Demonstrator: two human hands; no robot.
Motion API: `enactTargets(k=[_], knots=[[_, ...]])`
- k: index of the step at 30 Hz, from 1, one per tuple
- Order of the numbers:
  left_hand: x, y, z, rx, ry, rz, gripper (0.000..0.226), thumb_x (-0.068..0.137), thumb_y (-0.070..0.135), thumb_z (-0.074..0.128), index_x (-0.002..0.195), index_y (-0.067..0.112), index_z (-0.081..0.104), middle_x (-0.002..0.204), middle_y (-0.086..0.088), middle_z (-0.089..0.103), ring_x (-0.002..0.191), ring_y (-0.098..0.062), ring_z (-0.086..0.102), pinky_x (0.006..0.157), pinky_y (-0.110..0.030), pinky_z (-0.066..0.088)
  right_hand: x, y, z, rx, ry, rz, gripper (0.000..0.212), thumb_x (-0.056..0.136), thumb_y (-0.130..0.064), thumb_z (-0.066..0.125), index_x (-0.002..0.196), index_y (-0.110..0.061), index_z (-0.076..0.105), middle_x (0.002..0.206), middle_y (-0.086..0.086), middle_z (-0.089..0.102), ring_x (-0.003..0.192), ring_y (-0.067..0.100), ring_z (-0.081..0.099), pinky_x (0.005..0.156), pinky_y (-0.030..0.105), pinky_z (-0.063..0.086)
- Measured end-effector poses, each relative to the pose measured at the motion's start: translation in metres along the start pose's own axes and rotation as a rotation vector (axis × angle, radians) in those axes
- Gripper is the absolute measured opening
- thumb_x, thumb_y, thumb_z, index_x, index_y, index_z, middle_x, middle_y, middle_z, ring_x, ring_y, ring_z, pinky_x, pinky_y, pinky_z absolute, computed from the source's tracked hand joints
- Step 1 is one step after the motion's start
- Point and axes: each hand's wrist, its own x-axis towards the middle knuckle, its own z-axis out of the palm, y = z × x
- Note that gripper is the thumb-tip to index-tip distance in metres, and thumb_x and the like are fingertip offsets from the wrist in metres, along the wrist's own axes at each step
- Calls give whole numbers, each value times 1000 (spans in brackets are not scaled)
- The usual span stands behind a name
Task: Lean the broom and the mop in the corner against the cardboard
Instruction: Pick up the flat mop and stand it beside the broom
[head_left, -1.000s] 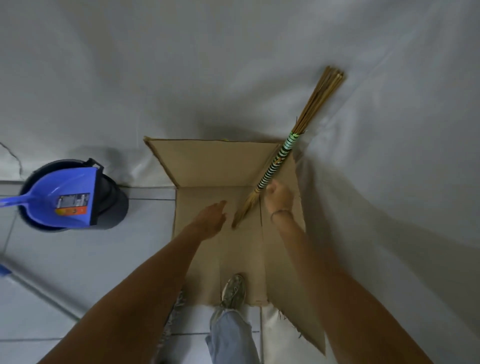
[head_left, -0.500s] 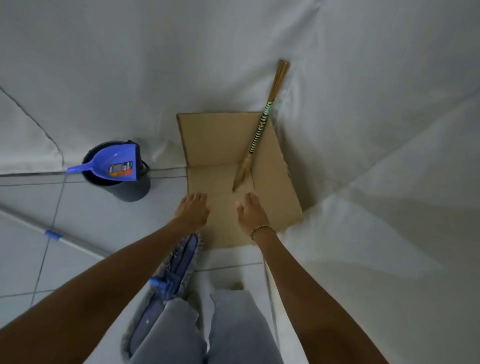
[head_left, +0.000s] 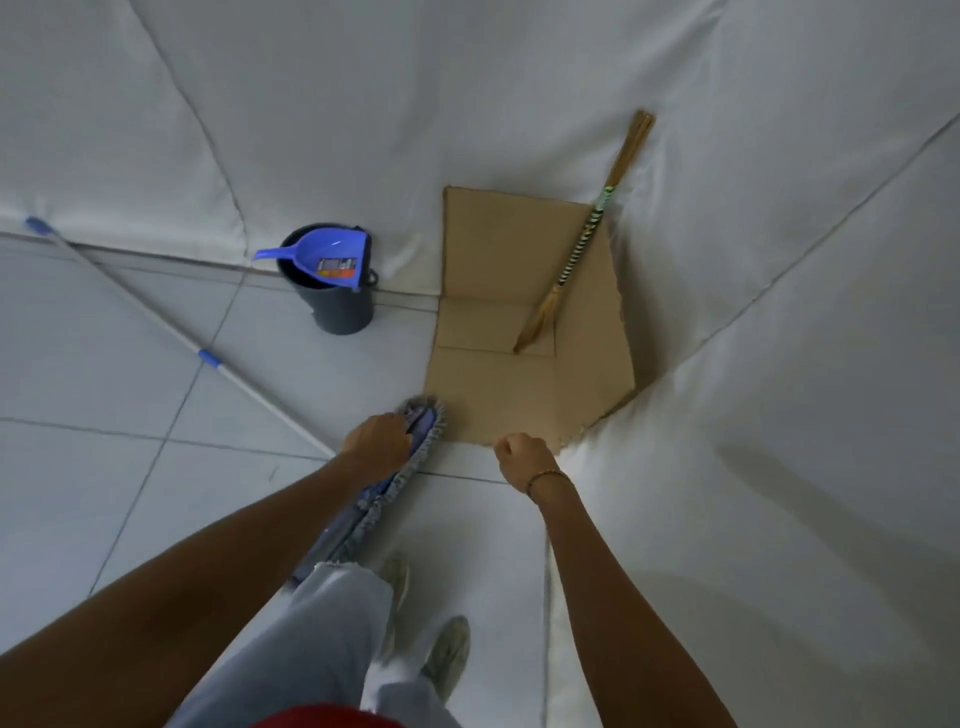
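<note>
The stick broom (head_left: 581, 250), its handle wrapped in green and black bands, stands slanted in the corner with its bristle end on the cardboard (head_left: 498, 395). The cardboard lies partly on the floor, with panels folded up against both white walls. The mop (head_left: 415, 457) lies on the tiles: its blue-grey fringed head touches the cardboard's near left corner, and its long metal pole (head_left: 156, 325) runs away to the far left. My left hand (head_left: 376, 444) is curled down onto the mop head where the pole joins. My right hand (head_left: 522, 457) is a loose fist holding nothing, near the cardboard's front edge.
A dark grey bucket (head_left: 343, 309) with a blue dustpan (head_left: 322, 257) resting on top stands by the back wall, left of the cardboard. White sheeting (head_left: 779, 415) covers both walls and bulges out on the right. My legs and shoes (head_left: 441, 660) are below.
I have stepped back from the corner. Both hands left the broom, which stays leaning. My left hand dropped onto the mop head, and my right hand closed into a fist.
</note>
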Motion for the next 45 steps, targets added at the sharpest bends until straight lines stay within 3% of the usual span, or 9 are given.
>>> enactTargets(k=[3,8,15,18,21,27,34,39,45], knots=[[-39,-30,30,11,-70,-29,35,96,21,36,115,0,57,121,-20,62,113,-38,58,96,-43,48,-25,-1,40,-2,-93,-1,39,94,-35,36,102,-7,61,115,21,64,107,35,58,91,38,46],[-69,-105,51,-129,-86,-82,34,94,29,34,118,12,51,115,-22,62,106,-39,60,90,-43,49,-42,-24,98,-66,-227,21,45,93,-43,37,123,-15,54,127,12,60,115,31,56,98,39,45],[-103,-249,41,-245,-24,-207,38,97,26,37,123,6,54,123,-22,62,114,-37,57,96,-42,48,-22,-150,190,-186,-307,-102,30,94,-34,41,102,-11,58,107,16,64,100,33,58,93,41,49],[-109,-331,34,-264,-37,-224,38,97,26,36,122,6,56,125,-19,62,116,-35,56,97,-42,48,0,-226,235,-190,-290,-147,33,93,-27,44,113,-4,56,117,22,63,109,37,57,96,44,47],[-106,-416,15,-292,-29,-265,37,96,22,41,128,8,53,136,-14,55,124,-32,51,106,-40,43,20,-297,283,-225,-326,-153,31,92,-23,44,108,0,57,112,25,64,105,39,58,93,47,49],[-105,-518,-46,-300,17,-302,39,96,19,43,134,9,47,140,-13,51,127,-29,49,108,-38,40,18,-388,327,-236,-348,-166,23,92,-25,43,101,-16,62,113,14,66,97,30,59,81,31,46],[-54,-578,-103,-312,1,-228,40,95,22,44,131,4,46,130,-21,58,119,-36,55,101,-41,45,74,-478,329,-137,-246,-170,33,90,-23,39,101,0,61,107,26,65,100,41,61,89,50,53],[7,-614,-137,-361,-31,-188,37,96,23,42,127,6,53,131,-16,58,119,-33,54,103,-39,43,129,-530,331,-98,-249,-158,30,90,-23,40,101,-7,63,102,19,67,94,37,61,84,41,52],[122,-677,-176,-704,-17,-460,34,91,17,43,110,-3,63,117,-22,65,111,-37,60,97,-40,47,230,-566,348,-5,-208,-60,27,92,-17,43,104,-5,64,110,21,67,103,36,60,90,37,48]])
